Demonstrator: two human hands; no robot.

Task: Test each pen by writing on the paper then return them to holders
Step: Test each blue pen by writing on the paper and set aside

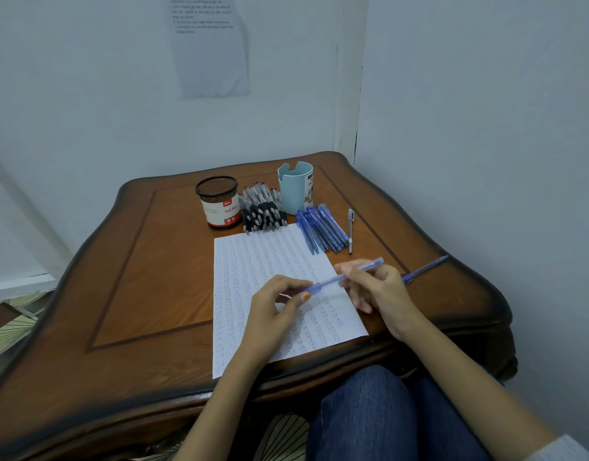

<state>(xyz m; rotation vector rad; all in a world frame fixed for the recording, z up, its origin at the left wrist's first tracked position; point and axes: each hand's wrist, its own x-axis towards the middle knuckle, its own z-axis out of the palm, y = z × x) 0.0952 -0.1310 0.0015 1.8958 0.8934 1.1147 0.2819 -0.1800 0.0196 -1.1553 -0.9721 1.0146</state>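
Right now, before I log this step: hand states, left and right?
Left hand: closed, fingers pinching the near end of the blue pen.
Right hand: closed, fingers gripping the same pen further along.

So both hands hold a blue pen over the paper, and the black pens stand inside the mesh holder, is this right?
Not quite. The head view shows the black pens lying on the table beside the mesh holder, not inside it. The rest is right.
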